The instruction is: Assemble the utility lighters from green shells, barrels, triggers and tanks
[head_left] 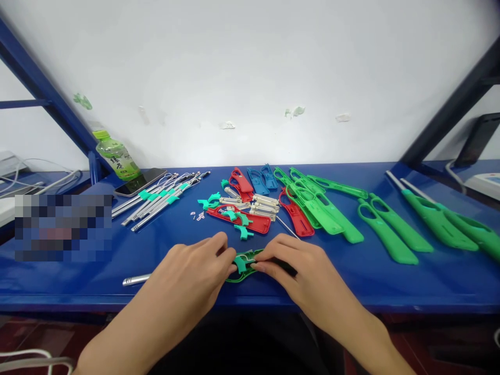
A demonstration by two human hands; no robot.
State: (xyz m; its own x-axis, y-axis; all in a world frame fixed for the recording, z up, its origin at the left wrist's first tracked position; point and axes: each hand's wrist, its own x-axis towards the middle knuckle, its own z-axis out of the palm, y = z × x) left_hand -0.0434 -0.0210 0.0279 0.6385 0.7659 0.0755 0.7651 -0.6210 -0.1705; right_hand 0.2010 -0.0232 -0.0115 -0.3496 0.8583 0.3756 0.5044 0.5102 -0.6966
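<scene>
At the front of the table, both hands work at a green lighter casing half (235,279) lying open side up. My left hand (199,268) is closed at its left end, its fingers pinched beside a teal trigger (240,264) that sits in the casing. From under this hand a silver lighter tube (136,279) sticks out to the left. My right hand (299,260) pinches at the casing's inside, thumb and forefinger close together near a thin white wire. Its fingers cover the casing's right part, and any small part between the fingertips is too hidden to name.
Ahead lie red casing halves (250,219), blue ones (258,180), green ones (324,211), loose teal triggers (244,232) and clear fuel tanks (264,205). Silver tubes (152,205), a phone (140,182) and a bottle (117,156) stand left. Assembled green lighters (441,221) lie right.
</scene>
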